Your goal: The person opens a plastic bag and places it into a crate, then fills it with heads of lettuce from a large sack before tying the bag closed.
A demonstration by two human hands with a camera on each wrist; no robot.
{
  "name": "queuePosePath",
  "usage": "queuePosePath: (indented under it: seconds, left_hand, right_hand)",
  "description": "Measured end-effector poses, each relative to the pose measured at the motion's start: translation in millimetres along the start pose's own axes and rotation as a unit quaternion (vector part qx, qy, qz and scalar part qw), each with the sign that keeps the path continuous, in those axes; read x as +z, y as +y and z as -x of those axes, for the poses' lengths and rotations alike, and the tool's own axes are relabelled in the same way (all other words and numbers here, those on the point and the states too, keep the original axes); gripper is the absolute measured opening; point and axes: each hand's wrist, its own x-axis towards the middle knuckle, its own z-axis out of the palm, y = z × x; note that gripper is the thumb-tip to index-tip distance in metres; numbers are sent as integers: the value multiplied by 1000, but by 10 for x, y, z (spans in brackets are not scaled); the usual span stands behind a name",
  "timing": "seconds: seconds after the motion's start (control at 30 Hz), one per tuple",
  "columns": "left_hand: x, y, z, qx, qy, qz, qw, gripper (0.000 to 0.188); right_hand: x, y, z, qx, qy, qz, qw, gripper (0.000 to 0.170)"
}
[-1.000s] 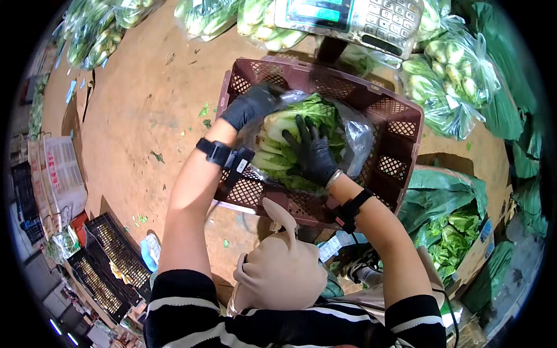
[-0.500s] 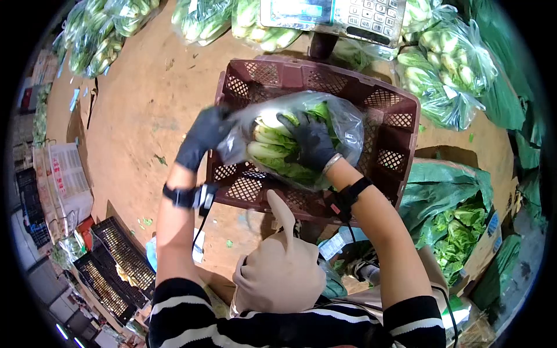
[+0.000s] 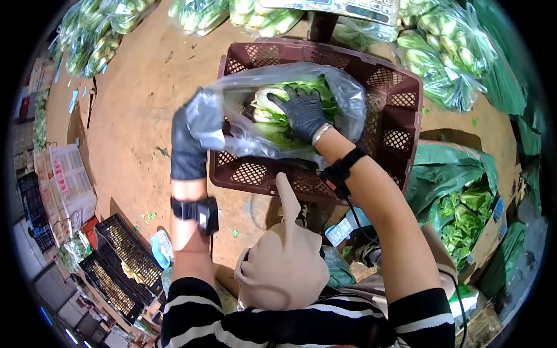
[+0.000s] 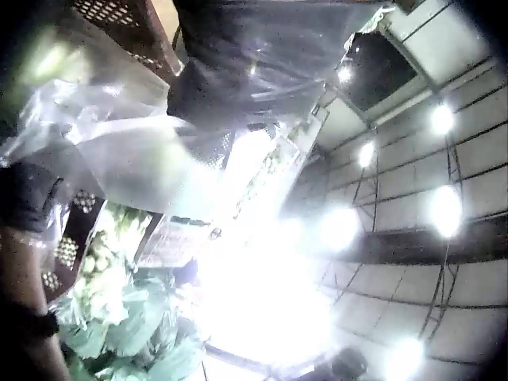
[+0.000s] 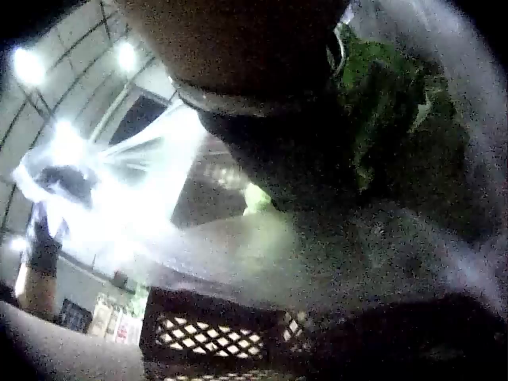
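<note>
My gloved left hand (image 3: 188, 139) grips the mouth of a clear plastic bag (image 3: 348, 101) beside the crate's left wall, with a fold of plastic covering its fingers. The plastic stretches from this hand across the left wrist view. Inside the bag lies a bunch of leafy greens (image 3: 268, 100) with thick white stems. On those leaves my gloved right hand (image 3: 303, 113) rests with fingers spread. Bag and greens lie in a maroon lattice-sided crate (image 3: 400, 119). The right wrist view is dark around the hand and leaves.
A scale with a keypad (image 3: 371, 8) stands beyond the crate. Bagged greens (image 3: 444, 58) lie at the far right, others (image 3: 200, 14) at the back. An open green sack (image 3: 447, 168) of leaves sits right. Black crates (image 3: 125, 255) stand at lower left.
My left hand has moved from over the greens out to the left, drawing the bag's mouth with it and stretching the plastic. The right hand stays on the greens.
</note>
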Motion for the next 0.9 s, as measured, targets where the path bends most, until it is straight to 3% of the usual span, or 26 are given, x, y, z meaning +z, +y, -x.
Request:
queuePosePath:
  seconds: [0.07,0.1,0.17,0.2,0.23,0.27,0.3,0.33,0.37,0.4,0.47,0.5,0.53,0.57,0.63,0.7,0.73,0.8,0.83,0.87,0.9]
  left_hand:
    - [94,83,-244,-29,68,7,997,12]
    - [75,21,-312,-114,32,31,992,9]
    - [50,153,-327,-198,96,181,959,12]
    - [82,501,-349,-106,171,48,978,15]
    - [159,891,-276,-15,240,-87,967,18]
    - [256,1159,-118,-37,138,72,987,21]
    - [384,1377,-9,-59,36,225,972,24]
    - [637,1541,-17,7,-51,162,986,25]
    - [858,1585,-85,76,-133,94,984,27]
    - [1060,1243,-173,40,-153,78,984,31]
    - [1394,486,-178,10,-185,61,981,35]
    - [1525,218,-155,69,-172,40,982,40]
    - [1584,67,-132,123,-160,19,979,45]
    - [1576,-1,-110,117,-167,20,979,45]
    - [1534,-56,-122,214,-202,-216,931,55]
    - [1515,-9,-163,210,-222,-222,926,58]
    - [1530,6,-186,212,-249,-252,911,59]
    - [1575,26,-154,216,-256,-264,904,60]
    - [1598,19,-146,216,-257,-260,905,60]
    - [1594,45,-104,209,-265,-277,900,60]
    - [1579,62,-74,205,-272,-294,893,60]
  right_hand:
    - [38,17,-15,10,9,8,1000,47]
    - [63,42,-17,1,27,-18,999,50]
    - [19,66,78,13,8,-87,996,53]
    - [22,65,106,15,30,-63,997,55]
    - [64,25,157,18,45,-48,998,57]
    - [-14,-13,189,7,22,-17,1000,54]
    - [155,-22,129,13,50,3,999,52]
    - [107,-32,120,17,54,4,998,52]
    - [10,-34,98,30,-38,-19,999,51]
    - [-57,-16,82,44,-128,-43,990,51]
    - [99,116,241,-13,24,-95,995,47]
    - [107,202,345,-53,74,-101,991,46]
    - [149,332,386,-171,215,-221,936,49]
    - [111,365,499,-81,295,-324,895,46]
    - [-1,757,594,13,280,-336,899,39]
    - [-282,1068,807,20,111,-106,988,44]
    - [-293,1253,899,117,74,-199,970,44]
    - [-206,1594,1024,187,51,-45,980,41]
    - [-177,1644,1091,167,-45,115,978,38]
    - [-285,1616,1148,120,-130,268,947,36]
    - [-857,1312,1166,83,-314,324,889,34]
